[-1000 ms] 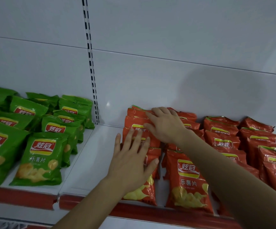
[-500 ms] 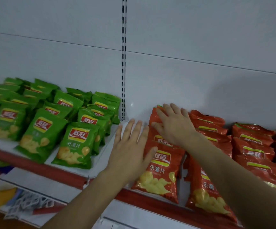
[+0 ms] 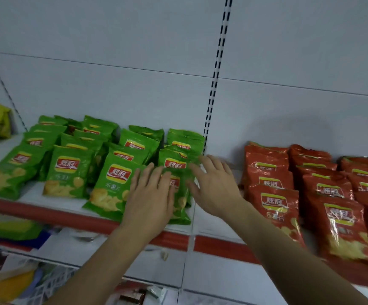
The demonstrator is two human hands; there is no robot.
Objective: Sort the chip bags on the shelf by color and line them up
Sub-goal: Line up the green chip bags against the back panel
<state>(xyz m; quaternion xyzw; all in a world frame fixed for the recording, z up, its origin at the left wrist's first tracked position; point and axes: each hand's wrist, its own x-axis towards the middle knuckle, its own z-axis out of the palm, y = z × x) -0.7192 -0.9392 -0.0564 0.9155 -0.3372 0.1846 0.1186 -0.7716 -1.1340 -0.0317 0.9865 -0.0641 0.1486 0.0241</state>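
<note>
I saw my left hand (image 3: 150, 194) and right hand (image 3: 214, 186), both with fingers spread, on the green chip bag (image 3: 179, 190); red chip bags (image 3: 273, 194) lay at 3 o'clock.

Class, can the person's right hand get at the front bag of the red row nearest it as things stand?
Probably yes. The right hand is open and empty, the red bag lies just to its right, and only bare shelf lies between them.
</note>
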